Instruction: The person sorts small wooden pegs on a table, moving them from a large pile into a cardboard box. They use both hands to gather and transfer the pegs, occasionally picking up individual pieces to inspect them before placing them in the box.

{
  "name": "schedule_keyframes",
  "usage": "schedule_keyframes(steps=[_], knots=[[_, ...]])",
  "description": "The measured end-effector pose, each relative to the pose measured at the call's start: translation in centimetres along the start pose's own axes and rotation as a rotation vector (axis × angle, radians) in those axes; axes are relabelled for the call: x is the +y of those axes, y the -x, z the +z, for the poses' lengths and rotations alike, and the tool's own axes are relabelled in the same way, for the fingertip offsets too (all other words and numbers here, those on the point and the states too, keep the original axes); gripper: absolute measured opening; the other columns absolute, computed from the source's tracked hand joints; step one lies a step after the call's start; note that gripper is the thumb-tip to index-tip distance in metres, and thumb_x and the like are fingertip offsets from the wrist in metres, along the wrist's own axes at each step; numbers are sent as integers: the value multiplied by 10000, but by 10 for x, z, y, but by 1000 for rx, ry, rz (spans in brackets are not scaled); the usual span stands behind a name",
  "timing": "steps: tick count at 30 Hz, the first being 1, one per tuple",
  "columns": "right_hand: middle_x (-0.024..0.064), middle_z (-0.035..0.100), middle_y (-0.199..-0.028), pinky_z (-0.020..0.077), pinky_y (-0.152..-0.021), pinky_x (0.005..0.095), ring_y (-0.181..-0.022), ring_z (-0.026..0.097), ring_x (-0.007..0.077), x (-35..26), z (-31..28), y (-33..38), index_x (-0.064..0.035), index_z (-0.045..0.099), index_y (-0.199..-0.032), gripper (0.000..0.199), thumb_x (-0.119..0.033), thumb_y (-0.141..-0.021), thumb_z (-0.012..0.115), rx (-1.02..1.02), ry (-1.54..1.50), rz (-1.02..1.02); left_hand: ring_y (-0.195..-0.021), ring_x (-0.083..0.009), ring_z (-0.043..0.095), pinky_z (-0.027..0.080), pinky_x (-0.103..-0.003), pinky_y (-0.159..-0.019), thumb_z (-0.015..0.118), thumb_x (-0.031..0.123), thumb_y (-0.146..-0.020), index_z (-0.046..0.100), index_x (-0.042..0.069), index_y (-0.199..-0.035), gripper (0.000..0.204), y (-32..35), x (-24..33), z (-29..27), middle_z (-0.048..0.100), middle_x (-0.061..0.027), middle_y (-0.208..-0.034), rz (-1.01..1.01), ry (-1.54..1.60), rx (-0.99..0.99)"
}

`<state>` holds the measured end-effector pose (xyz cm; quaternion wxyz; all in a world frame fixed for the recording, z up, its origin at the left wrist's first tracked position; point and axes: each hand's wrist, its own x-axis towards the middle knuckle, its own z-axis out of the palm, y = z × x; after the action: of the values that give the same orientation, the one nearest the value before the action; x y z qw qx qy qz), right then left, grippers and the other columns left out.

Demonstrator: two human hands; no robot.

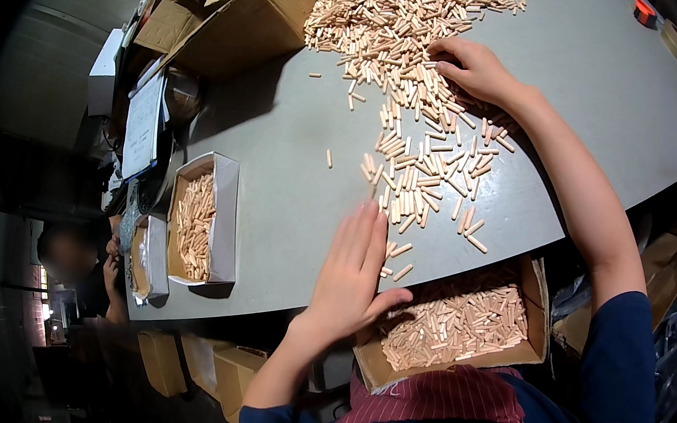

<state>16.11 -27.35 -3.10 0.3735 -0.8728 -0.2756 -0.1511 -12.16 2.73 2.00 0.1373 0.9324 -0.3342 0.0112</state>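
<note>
Two hands work over a grey tabletop (279,146) strewn with short wooden dowel pins (418,95), far too many to count: one dense heap at the far side thinning into a loose scatter toward the near edge.

The left hand (351,267) lies flat, fingers straight and together, its grip released and holding nothing. Its fingertips touch the near fringe of the scatter, and a few stray pins lie just beside its thumb side. The right hand (476,68) reaches well beyond it, palm down on the heap's edge, fingers curled loosely over the pins. Whether that grip has closed on any pin cannot be told.

Three open boxes hold pins. A brown cardboard box (539,318) sits below the tabletop's near edge, just beside the left hand's thumb, and is filled with a thick layer of pins. A white-walled box (225,215) stands on the tabletop well to the left of the left hand, holding a shallower strip of pins. A third smaller box (151,261) sits beyond it at the tabletop's edge, its contents hard to make out.

Several empty-looking cardboard cartons (236,8) are piled at the far left corner. Another person (74,261) sits beyond the left end.
</note>
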Motion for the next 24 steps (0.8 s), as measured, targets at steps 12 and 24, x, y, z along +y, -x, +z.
schedule_keyframes(steps=[12, 24], knots=[[156, 706, -1118, 543, -917, 376, -1037, 686, 296, -11, -5, 0, -17, 646, -1229, 317, -188, -963, 661, -52, -24, 91, -1502, -445, 327, 296, -495, -1215, 680, 312, -972, 383, -48, -1535, 731, -7, 2, -9, 380, -248, -1600, 59, 332, 52], [163, 694, -1133, 529, -930, 394, -1065, 665, 313, -4, -2, 2, -23, 634, -1237, 316, -196, -973, 650, -17, 2, 2, -1533, -453, 237, 199, -550, -1247, 654, 419, -968, 352, 38, -1588, 788, -11, -7, 0, 291, -207, -1664, 93, 73, -68]])
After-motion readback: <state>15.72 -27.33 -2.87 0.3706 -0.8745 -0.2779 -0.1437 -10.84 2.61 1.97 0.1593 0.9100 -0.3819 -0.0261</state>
